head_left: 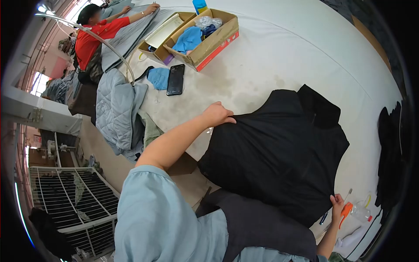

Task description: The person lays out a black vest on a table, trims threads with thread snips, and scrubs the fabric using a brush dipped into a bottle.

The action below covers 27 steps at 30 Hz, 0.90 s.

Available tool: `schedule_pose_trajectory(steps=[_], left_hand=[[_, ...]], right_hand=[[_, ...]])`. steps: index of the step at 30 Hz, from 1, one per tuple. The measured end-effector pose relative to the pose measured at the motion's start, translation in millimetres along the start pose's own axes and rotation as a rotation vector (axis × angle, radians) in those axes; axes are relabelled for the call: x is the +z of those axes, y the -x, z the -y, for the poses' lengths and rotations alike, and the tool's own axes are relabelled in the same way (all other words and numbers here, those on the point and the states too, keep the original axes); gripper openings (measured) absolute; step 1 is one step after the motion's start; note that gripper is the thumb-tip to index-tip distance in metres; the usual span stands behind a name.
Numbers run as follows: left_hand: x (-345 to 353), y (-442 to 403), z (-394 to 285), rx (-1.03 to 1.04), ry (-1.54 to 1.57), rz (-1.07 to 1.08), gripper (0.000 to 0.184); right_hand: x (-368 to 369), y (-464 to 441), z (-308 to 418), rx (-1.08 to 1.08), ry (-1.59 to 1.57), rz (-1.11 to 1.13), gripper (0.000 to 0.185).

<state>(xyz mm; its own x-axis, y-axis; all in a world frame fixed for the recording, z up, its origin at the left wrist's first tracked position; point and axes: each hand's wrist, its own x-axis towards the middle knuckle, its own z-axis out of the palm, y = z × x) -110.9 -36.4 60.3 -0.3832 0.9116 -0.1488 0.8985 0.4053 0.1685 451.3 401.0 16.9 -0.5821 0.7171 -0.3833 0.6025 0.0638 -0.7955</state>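
Note:
A black sleeveless garment with a stand-up collar (279, 148) is spread over the white table, its lower part hanging near my body. My left hand (218, 114) pinches its edge on the left side and pulls the cloth into creases. At the lower right, my right hand (337, 205) grips the opposite edge between thumb and fingers. An orange-handled tool (345, 212) lies right beside that hand, with a pen (323, 218) close by.
Two cardboard boxes (218, 48) hold cloth and plastic. A black phone (175, 80) and blue cloth (158, 78) lie nearby. Grey quilted garments (117, 111) hang over the left edge. A clear bottle (361, 212) stands right. A person in red (89, 46) works beyond.

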Motion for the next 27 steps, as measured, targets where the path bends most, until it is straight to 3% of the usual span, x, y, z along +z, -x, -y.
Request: schedule_pose_trajectory(steps=[2,5,6,9,12,13,15,17,18,21,23,25,27], left_hand=[[25,-4,10,-0.019,0.002,-0.031,0.042],[27,-25,-7,-0.210,0.272,-0.022,0.044],[22,-37,-13,-0.289,0.505,0.032,0.050],[27,-88,-23,-0.222,0.944,0.045,0.046],[7,-148,-54,-0.492,1.412,0.160,0.047],[-1,-166,-61,-0.503,1.576,0.152,0.047],[-14,-203,-75,-0.535,1.906,0.163,0.048],[-21,-231,-79,-0.516,1.900,0.073,0.052],[-41,-236,-81,-0.472,1.764,-0.081,0.050],[-67,-243,-69,-0.479,1.541,-0.161,0.044],[-38,-255,-52,-0.447,1.293,-0.259,0.043],[12,-274,-32,-0.526,1.187,-0.242,0.043],[41,-288,-16,-0.575,1.073,-0.256,0.041]], right_hand=[[7,-4,-7,0.007,0.064,0.031,0.018],[3,-24,0,0.103,0.087,0.147,0.013],[-2,-32,3,0.143,0.114,0.199,0.012],[27,-51,93,0.129,-0.064,0.115,0.023],[51,-105,110,0.082,-0.397,0.136,0.045],[60,-123,119,0.014,-0.539,0.126,0.049],[67,-154,147,0.109,-0.796,0.083,0.055],[49,-191,148,0.126,-0.886,0.024,0.055],[40,-199,157,0.114,-0.916,-0.023,0.051],[25,-209,167,0.118,-1.010,-0.156,0.041],[32,-226,136,0.086,-0.980,-0.235,0.035],[60,-240,122,0.184,-0.750,-0.417,0.033],[58,-247,130,0.225,-0.654,-0.401,0.035]])
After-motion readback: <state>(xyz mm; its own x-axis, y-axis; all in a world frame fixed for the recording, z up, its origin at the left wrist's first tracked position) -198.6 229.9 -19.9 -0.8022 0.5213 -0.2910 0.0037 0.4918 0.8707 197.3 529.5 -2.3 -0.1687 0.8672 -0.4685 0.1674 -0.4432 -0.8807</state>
